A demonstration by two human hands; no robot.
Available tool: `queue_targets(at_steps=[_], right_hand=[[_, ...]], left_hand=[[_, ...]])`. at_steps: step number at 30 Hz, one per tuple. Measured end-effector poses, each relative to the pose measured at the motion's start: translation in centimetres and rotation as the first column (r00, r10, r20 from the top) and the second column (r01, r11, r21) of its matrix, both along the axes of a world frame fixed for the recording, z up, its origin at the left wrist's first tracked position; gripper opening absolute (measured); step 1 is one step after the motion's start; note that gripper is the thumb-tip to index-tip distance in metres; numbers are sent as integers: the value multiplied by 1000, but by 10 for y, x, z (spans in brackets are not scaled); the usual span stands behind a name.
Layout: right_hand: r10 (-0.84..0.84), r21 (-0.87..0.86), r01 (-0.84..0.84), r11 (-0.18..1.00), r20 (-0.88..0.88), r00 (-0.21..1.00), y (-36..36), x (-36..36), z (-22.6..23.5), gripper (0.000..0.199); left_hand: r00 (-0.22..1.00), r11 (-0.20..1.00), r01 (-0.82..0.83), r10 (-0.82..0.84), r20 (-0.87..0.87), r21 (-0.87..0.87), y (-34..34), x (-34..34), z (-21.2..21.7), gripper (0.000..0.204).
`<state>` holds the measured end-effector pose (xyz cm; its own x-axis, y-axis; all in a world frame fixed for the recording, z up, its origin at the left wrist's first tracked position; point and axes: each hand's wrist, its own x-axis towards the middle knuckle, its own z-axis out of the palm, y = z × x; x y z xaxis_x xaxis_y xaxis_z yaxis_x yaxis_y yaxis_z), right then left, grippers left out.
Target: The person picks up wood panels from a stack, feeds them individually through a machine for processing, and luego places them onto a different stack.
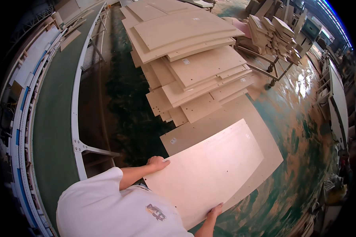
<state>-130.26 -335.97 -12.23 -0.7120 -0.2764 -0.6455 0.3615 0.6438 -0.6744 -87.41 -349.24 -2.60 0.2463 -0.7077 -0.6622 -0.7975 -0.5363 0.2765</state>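
A pale wooden panel (209, 166) with small drilled holes is held in front of my body, tilted across the view. My left hand (158, 162) grips its left edge, the thumb on the upper face and the fingers curled at the edge. At the near right edge, my right hand (214, 211) has hold of the same panel; its fingers are partly hidden underneath. Beyond and partly beneath it lies a larger wooden panel (261, 173) with a small white label.
Uneven piles of wooden panels (205, 65) reach away ahead. To the left runs a green conveyor belt (55, 130) with a white metal frame (76, 118). A wheeled cart (271, 65) carries stacked boards (261, 33) at the far right. Dust covers the green floor (292, 173).
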Motion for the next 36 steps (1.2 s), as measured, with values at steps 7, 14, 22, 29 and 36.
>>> queue_targets(at_steps=[7, 14, 22, 29, 36], right_hand=[[44, -221, -45, 974, -9, 999, -74, 16, 67, 61], [228, -445, -232, 865, -62, 972, -241, 81, 114, 50], [213, -402, -203, 893, -19, 977, -421, 231, 101, 49], [259, -332, -261, 906, -53, 965, -506, 318, 88, 52], [439, -202, -462, 864, -147, 886, -509, 337, 88, 57]], left_hand=[[989, 917, -126, 87, -117, -378, -20, 32, 37, 55], [975, 873, -199, 133, -177, -445, -162, 123, 65, 64], [993, 913, -109, 115, -10, -392, -347, 261, 48, 66], [940, 504, 151, 192, 281, -851, -396, 310, 15, 52], [746, 415, -442, 663, -69, -795, -191, 306, -48, 45]])
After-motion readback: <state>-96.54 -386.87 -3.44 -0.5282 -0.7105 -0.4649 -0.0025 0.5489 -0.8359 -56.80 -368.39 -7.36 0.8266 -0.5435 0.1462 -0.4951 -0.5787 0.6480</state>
